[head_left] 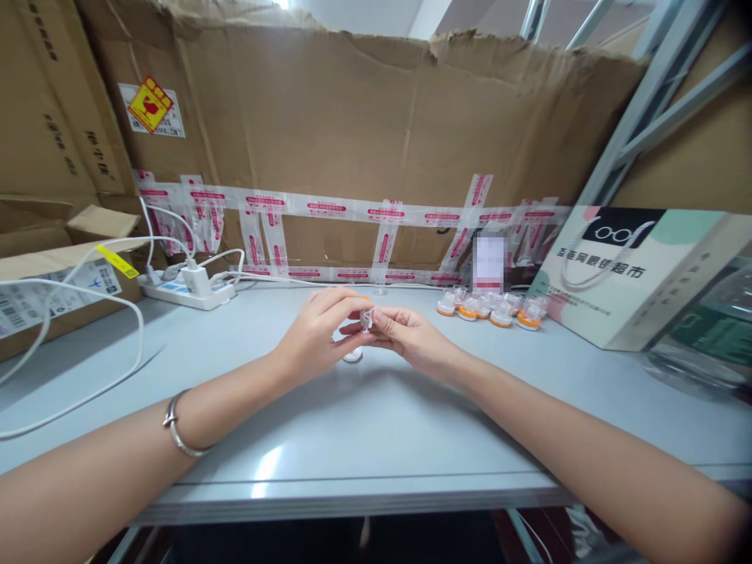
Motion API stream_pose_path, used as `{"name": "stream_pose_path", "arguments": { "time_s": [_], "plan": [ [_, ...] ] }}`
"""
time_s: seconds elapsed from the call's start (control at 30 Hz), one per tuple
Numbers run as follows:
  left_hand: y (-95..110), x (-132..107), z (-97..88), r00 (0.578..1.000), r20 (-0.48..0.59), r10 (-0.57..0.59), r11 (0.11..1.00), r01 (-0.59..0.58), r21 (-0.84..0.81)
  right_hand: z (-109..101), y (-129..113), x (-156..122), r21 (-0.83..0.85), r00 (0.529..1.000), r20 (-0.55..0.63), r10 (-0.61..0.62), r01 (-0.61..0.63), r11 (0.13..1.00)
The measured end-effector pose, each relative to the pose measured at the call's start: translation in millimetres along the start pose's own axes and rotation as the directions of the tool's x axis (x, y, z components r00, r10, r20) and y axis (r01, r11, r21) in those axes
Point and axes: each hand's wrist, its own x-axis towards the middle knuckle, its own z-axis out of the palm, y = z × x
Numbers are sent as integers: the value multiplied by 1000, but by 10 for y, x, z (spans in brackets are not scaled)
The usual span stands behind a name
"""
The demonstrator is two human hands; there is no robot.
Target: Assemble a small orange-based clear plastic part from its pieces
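Whitish clear piece — pale-blue table

We note bare forearms, left and right; left hand and right hand likewise bare. Left forearm wears one bangle near the table's front edge: narrow, silver-coloured, shiny, rounded, with a thicker crossing detail.

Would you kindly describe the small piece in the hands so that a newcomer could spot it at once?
In front of the large taped cardboard, find the pale table, where the left hand and right hand come together. The small clear piece is pinched between them. Unlike the clear pieces with orange bases clustered to the right, it is hand-held.
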Motion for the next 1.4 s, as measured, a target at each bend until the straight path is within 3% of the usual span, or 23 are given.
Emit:
{"name": "stream_pose_path", "arguments": {
  "time_s": [0.2, 0.4, 0.7, 0.83, 0.93, 1.0, 1.1, 1.13, 1.2, 1.27, 1.4],
  "plan": [
    [15, 4, 9, 1000, 0, -5, 1000, 5, 23, 55, -60, -24, -106, 1000, -8, -12, 11, 994],
    [25, 5, 43, 999, -36, 12, 999, -10, 38, 83, -40, -6, -242, 993, -87, -78, 55, 969],
    [45, -15, 85, 996, -68, 54, 997, -50, 63, 188, -27, -32, -251, 978, -164, -128, 84, 964],
    [4, 23, 20, 999, -29, 16, 1000, -17, -20, 132, -22, -20, -256, 969, -204, -140, 85, 963],
    [-114, 53, -95, 995, 60, -79, 991, 85, -106, -2, -18, 1, -283, 944, -286, -163, 79, 956],
    [-217, 41, -155, 962, 223, -159, 974, 189, -123, -92, -30, 7, -312, 922, -348, -171, 58, 948],
    [-338, -29, -156, 832, 512, -212, 953, 293, -82, -163, -60, 2, -382, 901, -380, -209, 53, 923],
    [-358, -58, -134, 801, 557, -218, 949, 306, -69, -168, -65, 0, -412, 902, -370, -223, 56, 909],
    [-367, -105, -70, 757, 611, -231, 941, 333, -57, -164, -54, 4, -451, 913, -335, -234, 63, 891],
    [-350, -129, 2, 741, 622, -254, 927, 369, -60, -158, -8, 24, -428, 924, -315, -216, 64, 901],
    [-327, -112, 150, 746, 589, -310, 890, 447, -97, -199, 138, 103, -356, 928, -332, -170, 43, 933]
  ]
}}
